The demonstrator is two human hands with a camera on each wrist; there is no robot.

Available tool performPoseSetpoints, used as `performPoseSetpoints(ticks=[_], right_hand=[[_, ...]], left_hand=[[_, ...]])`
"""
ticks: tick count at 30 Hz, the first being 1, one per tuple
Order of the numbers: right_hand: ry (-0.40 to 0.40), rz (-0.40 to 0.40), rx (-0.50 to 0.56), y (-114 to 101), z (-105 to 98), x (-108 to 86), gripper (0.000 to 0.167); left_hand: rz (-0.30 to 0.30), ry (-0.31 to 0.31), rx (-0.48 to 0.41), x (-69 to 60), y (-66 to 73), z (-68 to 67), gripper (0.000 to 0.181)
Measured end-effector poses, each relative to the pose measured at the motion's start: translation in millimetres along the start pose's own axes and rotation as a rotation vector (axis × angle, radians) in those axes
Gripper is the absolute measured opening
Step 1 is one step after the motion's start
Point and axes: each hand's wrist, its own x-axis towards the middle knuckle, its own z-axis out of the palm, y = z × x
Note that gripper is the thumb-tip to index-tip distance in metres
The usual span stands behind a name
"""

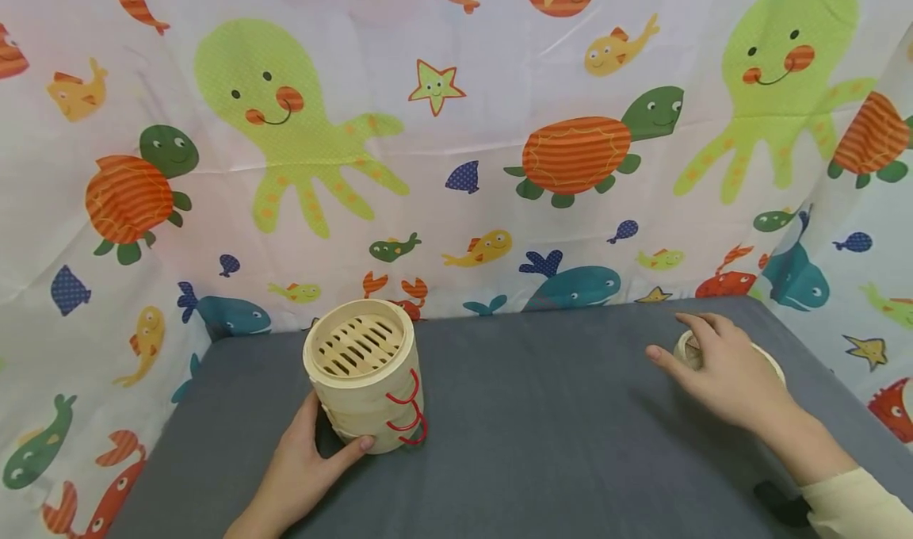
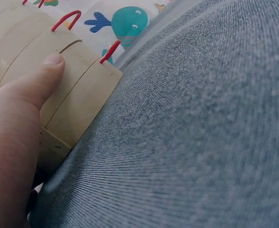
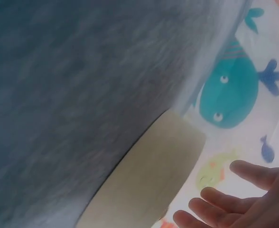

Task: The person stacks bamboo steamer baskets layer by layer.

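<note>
A stack of round bamboo steamer baskets (image 1: 367, 412) with a slatted top and red loops on its side stands at the left of the grey table. My left hand (image 1: 303, 468) holds it low down, thumb across the front; in the left wrist view the thumb (image 2: 42, 80) presses on the wall of the stack (image 2: 78, 90). At the right, my right hand (image 1: 735, 372) is over a round pale bamboo piece (image 1: 773, 361), mostly hidden beneath it. The right wrist view has the fingers (image 3: 225, 204) spread beside that piece's pale side (image 3: 149, 175), not touching it.
The grey cloth-covered table (image 1: 528, 420) lies between the two hands. Behind it hangs a white curtain (image 1: 485, 127) printed with sea animals, which also runs along both sides. A small black object (image 1: 781, 503) lies near the right sleeve.
</note>
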Motion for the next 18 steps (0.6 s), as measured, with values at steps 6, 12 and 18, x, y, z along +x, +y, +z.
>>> performPoseSetpoints(ticks=[6, 12, 18], right_hand=[[0.012, 0.052, -0.011, 18.1, -4.3, -7.8, 0.091], [-0.016, 0.084, -0.04, 34.8, -7.1, -14.5, 0.101], [-0.064, 0.108, -0.072, 51.5, -10.7, -20.8, 0.106]], left_hand=[[-0.008, 0.001, 0.018, 0.3, -0.8, -0.6, 0.114], [-0.011, -0.005, 0.025, 0.7, -1.1, -0.4, 0.115], [-0.007, -0.012, 0.026, 1.6, 1.2, -0.6, 0.115]])
